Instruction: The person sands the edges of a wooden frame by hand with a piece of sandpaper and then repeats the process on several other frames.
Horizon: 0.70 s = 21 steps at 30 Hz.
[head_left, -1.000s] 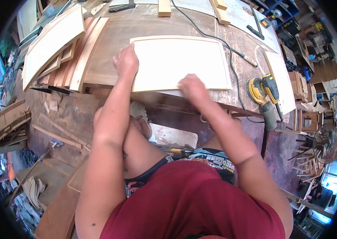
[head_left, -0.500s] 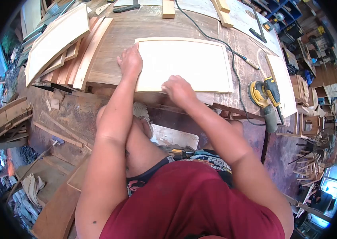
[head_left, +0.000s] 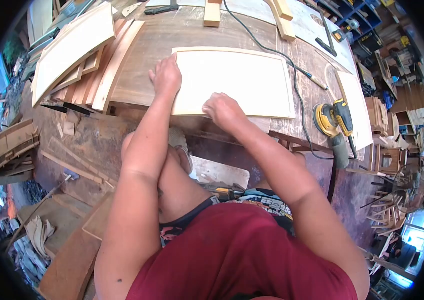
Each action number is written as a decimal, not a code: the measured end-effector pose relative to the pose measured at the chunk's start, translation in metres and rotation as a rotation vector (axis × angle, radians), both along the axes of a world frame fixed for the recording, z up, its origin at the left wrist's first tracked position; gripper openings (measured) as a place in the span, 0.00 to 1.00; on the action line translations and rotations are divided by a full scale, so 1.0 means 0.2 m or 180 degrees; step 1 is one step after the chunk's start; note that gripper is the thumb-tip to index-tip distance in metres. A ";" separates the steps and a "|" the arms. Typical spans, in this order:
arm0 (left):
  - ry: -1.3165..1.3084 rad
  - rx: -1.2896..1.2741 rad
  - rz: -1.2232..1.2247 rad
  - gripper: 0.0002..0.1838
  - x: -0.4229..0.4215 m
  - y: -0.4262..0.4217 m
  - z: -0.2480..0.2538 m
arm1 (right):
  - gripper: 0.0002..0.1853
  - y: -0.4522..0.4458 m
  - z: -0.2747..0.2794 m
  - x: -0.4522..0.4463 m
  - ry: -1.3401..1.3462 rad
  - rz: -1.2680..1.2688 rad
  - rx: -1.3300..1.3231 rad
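Framed panel (head_left: 234,82) at the workbench's near edge, both hands on it

The workbench (head_left: 137,65), worn brown wood, spans the upper part of the view. Framed panel and bench meet flat: the pale rectangle, with a thin raised rim, lies near the middle of the front edge. To its left, a white-faced curved panel (head_left: 74,50) rests tilted over other frames, beside long reddish boards (head_left: 117,65). Well to the right lies a pale board (head_left: 354,107), and just left of that a yellow-and-black sander (head_left: 325,120) with a dark dust bag (head_left: 340,150). The left hand (head_left: 166,75) presses against the left edge, its fingers slightly bent and reaching towards the far corner. The right hand (head_left: 223,111) is at the near edge, fingers curled in; whether they grip something small, I cannot tell. A wood block (head_left: 212,15) sits beyond the far edge. Thinnest of all, a dark cable (head_left: 297,90) runs past the right side.
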<state>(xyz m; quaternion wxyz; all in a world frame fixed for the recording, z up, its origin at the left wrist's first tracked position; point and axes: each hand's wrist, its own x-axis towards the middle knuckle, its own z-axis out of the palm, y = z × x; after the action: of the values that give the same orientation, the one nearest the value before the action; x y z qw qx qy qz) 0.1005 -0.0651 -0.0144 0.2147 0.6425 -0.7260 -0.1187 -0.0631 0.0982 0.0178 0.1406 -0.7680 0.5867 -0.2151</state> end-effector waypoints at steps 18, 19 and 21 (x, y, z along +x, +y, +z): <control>-0.0062 -0.0118 -0.0056 0.23 0.00 0.00 -0.02 | 0.11 0.08 0.03 -0.25 0.0087 -0.0170 0.0406; -0.0058 -0.0105 -0.0049 0.23 0.01 0.00 -0.02 | 0.10 0.12 0.04 -0.36 0.0120 -0.0358 0.0513; -0.0078 -0.0079 -0.0060 0.23 0.01 0.00 -0.02 | 0.09 0.18 0.07 -0.59 0.0094 -0.0520 0.0756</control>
<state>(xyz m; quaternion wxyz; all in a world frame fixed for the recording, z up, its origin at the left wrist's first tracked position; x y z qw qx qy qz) 0.1017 -0.0657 -0.0178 0.2127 0.6343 -0.7360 -0.1038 -0.1802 0.1349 0.0313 0.2039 -0.6987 0.6706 -0.1435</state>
